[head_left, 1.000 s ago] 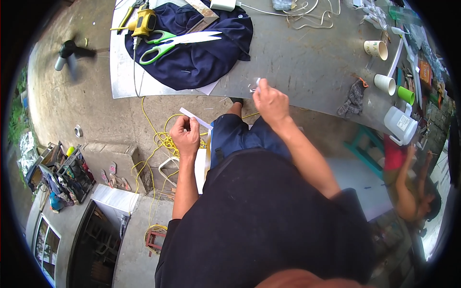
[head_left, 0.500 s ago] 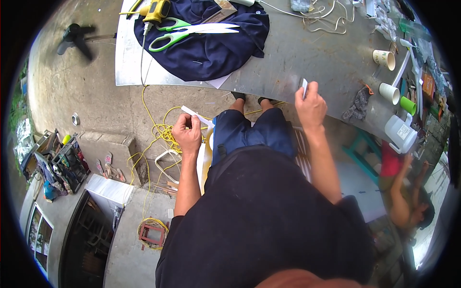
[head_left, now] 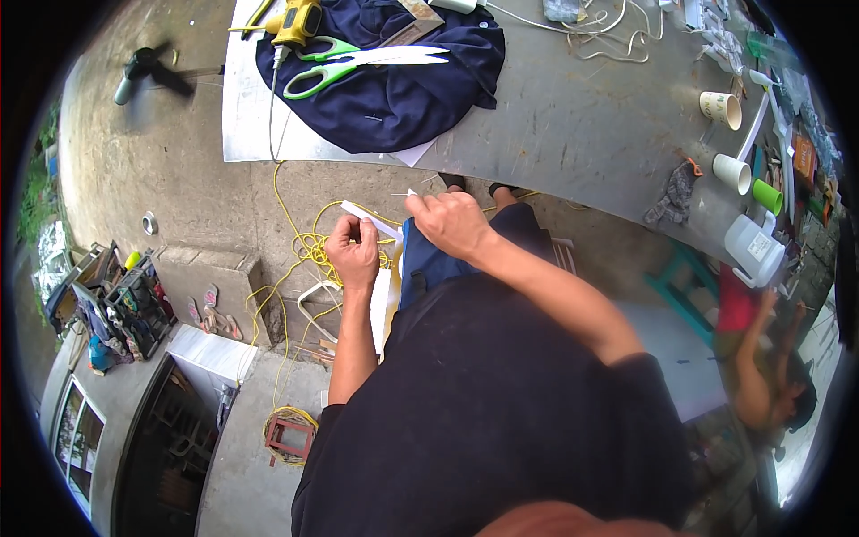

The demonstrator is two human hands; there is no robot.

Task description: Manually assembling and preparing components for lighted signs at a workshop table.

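My left hand [head_left: 354, 257] pinches a narrow white strip [head_left: 358, 212] that sticks out past the fingertips, above my lap. My right hand [head_left: 455, 225] is closed on a small white flat piece [head_left: 412, 193], of which only the tip shows. A thin line juts leftward from that tip; I cannot tell what it is. The two hands are close together but apart. Beyond them, on the metal table [head_left: 573, 116], a bunched navy cloth [head_left: 403, 112] carries green-handled scissors [head_left: 315, 81] and a yellow corded tool [head_left: 297, 21].
Paper cups [head_left: 720, 109], a green cup [head_left: 767, 196], a grey glove [head_left: 671, 194] and a clear plastic jug [head_left: 753, 248] stand or lie at the table's right. Yellow cord [head_left: 313, 246] tangles on the floor at left. A fan [head_left: 152, 72] is far left. Another person [head_left: 756, 385] sits at right.
My right hand has swung left from the table's edge to beside my left hand, still closed on the white piece. My left hand keeps its hold on the strip, almost unmoved.
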